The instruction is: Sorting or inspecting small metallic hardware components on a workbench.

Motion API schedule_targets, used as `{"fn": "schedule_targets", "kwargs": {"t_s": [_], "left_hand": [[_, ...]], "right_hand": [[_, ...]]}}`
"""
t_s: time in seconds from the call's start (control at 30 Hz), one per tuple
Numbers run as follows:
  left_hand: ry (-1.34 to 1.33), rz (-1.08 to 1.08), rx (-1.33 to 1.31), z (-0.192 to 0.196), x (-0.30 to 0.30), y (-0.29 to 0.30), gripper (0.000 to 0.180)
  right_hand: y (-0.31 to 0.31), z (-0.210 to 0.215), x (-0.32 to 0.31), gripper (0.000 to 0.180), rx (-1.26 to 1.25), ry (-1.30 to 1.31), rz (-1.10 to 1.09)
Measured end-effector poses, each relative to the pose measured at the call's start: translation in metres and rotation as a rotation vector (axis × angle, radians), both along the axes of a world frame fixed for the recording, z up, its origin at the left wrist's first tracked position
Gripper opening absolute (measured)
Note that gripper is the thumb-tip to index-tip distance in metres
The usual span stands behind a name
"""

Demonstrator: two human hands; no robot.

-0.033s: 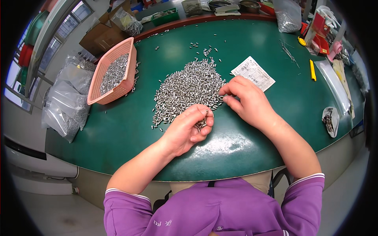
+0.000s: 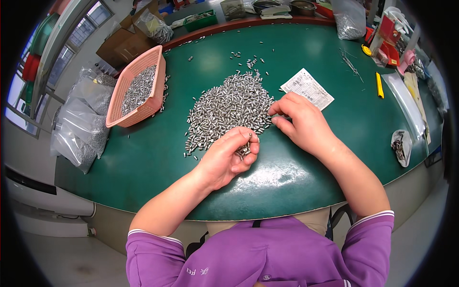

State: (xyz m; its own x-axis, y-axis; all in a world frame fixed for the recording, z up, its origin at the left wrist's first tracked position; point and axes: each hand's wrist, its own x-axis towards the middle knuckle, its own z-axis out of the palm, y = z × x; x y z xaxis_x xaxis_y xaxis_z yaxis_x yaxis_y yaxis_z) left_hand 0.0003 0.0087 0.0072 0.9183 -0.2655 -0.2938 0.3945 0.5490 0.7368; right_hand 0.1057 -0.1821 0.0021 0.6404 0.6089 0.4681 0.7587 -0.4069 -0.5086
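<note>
A wide heap of small silvery metal pins [image 2: 229,105] lies in the middle of the green table [image 2: 158,177]. At the heap's near edge, my left hand [image 2: 234,153] curls palm up around several of the same small pins, one of them standing up between thumb and forefinger. My right hand [image 2: 296,117] is at the heap's right edge, thumb and forefinger bent close together beside the outermost pins. Whether a pin sits between those fingertips is too small to make out. Just beyond the right hand lies a white printed paper slip [image 2: 308,89].
A pink basket [image 2: 158,91] of pins stands at the left, next to filled clear plastic bags [image 2: 81,124]. To the right are a yellow cutter knife [image 2: 379,86], clear plastic sheets [image 2: 404,103] and a small white bag of dark pieces [image 2: 400,148]. A green tray [image 2: 201,21] sits behind.
My right hand has shifted very slightly to the right at the heap's edge. The left hand stays almost where it was, still holding its pins.
</note>
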Motion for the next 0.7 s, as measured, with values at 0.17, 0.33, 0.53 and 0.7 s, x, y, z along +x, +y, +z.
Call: {"fn": "schedule_targets", "kwargs": {"t_s": [0.17, 0.33, 0.53, 0.7], "left_hand": [[-0.004, -0.001, -0.020, -0.0009, -0.0001, 0.0010, 0.016], [0.012, -0.011, -0.040, -0.0011, -0.0002, 0.0018, 0.015], [0.028, 0.006, -0.005, 0.0014, 0.0007, -0.0005, 0.012], [0.006, 0.014, 0.003, -0.0029, 0.0002, 0.0012, 0.014]], "right_hand": [[-0.0034, -0.0042, 0.0045, 0.013, -0.107, 0.010, -0.044], [0.0000, -0.0078, 0.0048, 0.010, -0.141, 0.042, -0.048], [0.0001, -0.0086, 0.0036, 0.010, -0.152, -0.026, -0.018], [0.0002, -0.0044, 0.0012, 0.009, -0.113, 0.053, 0.009]]}}
